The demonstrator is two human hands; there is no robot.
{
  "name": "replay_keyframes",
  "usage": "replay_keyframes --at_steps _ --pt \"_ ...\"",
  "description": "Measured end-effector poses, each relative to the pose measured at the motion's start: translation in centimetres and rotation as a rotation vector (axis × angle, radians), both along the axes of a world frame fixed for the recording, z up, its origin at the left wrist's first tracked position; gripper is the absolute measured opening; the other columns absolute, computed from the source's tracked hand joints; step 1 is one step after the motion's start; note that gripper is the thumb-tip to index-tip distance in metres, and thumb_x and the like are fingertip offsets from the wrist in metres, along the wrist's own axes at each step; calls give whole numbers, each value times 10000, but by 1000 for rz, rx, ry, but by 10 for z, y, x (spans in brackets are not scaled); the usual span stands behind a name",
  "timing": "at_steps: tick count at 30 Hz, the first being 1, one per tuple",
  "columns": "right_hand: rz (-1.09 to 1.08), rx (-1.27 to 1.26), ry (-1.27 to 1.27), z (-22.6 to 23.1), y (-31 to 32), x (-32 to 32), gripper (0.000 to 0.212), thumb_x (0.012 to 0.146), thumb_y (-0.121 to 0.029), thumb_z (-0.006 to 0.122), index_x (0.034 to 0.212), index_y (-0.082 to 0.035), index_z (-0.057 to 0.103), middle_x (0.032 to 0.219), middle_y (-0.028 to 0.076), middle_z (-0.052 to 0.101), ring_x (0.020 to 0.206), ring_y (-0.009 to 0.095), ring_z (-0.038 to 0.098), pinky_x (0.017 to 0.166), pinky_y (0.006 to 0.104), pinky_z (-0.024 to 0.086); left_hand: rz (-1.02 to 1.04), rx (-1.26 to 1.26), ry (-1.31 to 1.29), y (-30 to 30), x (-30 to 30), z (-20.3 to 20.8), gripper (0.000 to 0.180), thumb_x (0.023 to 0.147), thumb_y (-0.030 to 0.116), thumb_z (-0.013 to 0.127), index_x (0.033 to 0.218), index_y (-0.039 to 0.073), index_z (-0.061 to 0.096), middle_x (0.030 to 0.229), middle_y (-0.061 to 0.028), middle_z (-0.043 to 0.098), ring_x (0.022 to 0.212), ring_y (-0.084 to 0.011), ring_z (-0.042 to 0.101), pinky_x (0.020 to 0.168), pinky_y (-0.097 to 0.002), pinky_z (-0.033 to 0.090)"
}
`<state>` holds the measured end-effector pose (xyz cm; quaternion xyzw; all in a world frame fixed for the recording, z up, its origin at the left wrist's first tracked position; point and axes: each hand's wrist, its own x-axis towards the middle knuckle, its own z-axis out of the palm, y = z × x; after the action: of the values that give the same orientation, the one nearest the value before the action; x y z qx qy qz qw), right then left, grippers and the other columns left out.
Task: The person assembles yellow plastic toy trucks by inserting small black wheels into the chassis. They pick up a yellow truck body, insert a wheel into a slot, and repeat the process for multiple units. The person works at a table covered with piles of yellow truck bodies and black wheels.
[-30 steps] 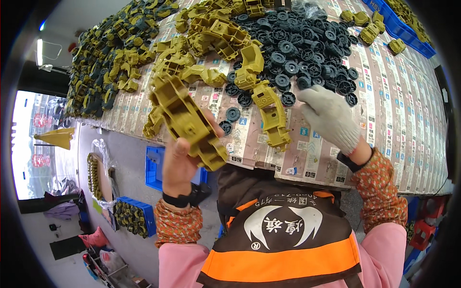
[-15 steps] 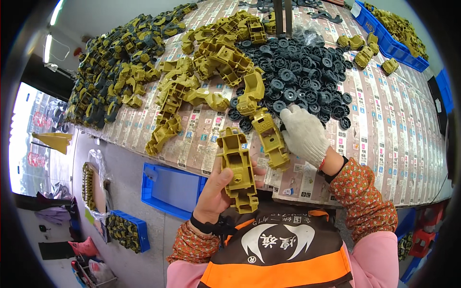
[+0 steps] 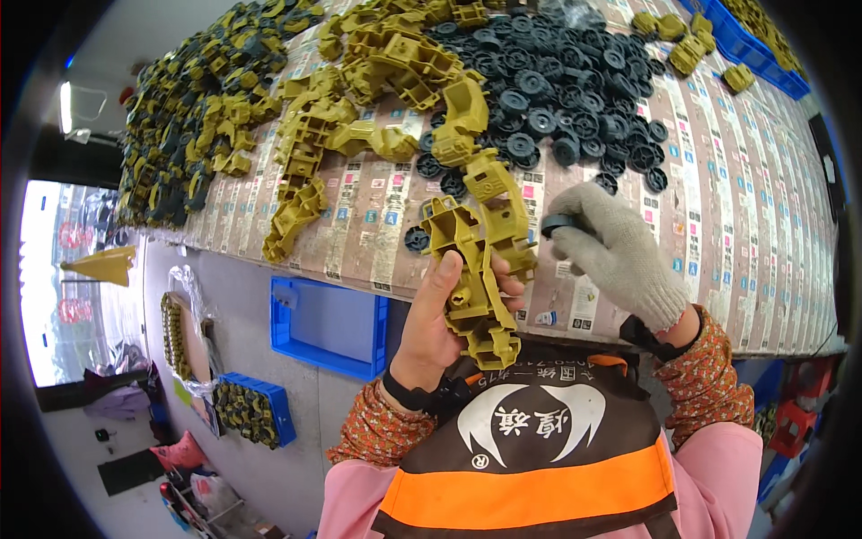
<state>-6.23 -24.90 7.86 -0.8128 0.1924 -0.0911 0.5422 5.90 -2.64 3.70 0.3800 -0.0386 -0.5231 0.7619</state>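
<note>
The bare left hand [image 3: 437, 313] has its fingers wrapped around an olive-yellow toy vehicle chassis [image 3: 476, 292], thumb pressed on its near edge and fingertips coming round the opposite side. The chassis is tilted over the front edge of the bench [image 3: 718, 234], its hollow, ribbed face turned up. It looks like moulded plastic, so it should be light and stiff, fairly smooth but easy to keep hold of by its side walls; the thin end tabs and small pegs are likely the fragile parts, so a grip at the middle suits it best.

The right hand, in a knitted glove [image 3: 620, 247], pinches a dark wheel [image 3: 558, 222] between thumb and forefinger, just beside the chassis and apart from it. The wheel seems small, rigid and light; taking it by the rim would leave the hub free, though the glove may dull the feel.

Just beyond the held piece, another yellow chassis [image 3: 496, 202] lies on the bench. A loose wheel [image 3: 416, 239] rests left of it, and farther back spreads a heap of dark wheels [image 3: 575, 85].
</note>
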Motion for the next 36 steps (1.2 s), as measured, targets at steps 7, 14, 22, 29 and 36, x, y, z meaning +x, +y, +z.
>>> replay_keyframes --at_steps 7,14,22,29,36 --pt "-103 641 -62 2 23 -4 291 1053 -39 586 1332 44 583 1171 137 705 986 165 751 802 307 644 -124 85 -141 -6 -9 5 595 1120 507 468 1385 -18 563 1149 -180 725 1005 -300 755 887 -440 633" --pt "-75 526 -98 0 26 -6 285 1054 -16 568 1330 50 582 1165 129 700 976 158 746 829 300 635 -78 -57 -118 -5 -12 2 637 1125 446 485 1568 0 384 1486 -217 553 1230 -343 667 1009 -479 598" --pt "-143 590 -123 4 29 -13 312 1043 -38 585 1351 12 577 1153 116 694 938 137 728 753 272 609 67 -108 -876 -1 -5 25 698 1025 241 701 1613 171 333 1539 -237 528 1429 -374 512 1164 -508 436" --pt "-133 676 -51 -7 38 -7 292 1069 -113 530 1329 13 577 1173 86 673 1061 128 656 939 291 553 -32 271 -1947 -3 0 42 390 880 105 791 1089 431 840 1582 -32 542 1557 -374 316 1304 -508 94" --pt "-256 440 -173 -12 54 -4 228 1047 -105 577 1252 -12 606 1031 116 668 953 175 656 856 321 535 19 268 -1587 4 -8 8 598 828 -124 637 1176 316 845 1632 -134 395 1568 -394 286 1297 -493 185"
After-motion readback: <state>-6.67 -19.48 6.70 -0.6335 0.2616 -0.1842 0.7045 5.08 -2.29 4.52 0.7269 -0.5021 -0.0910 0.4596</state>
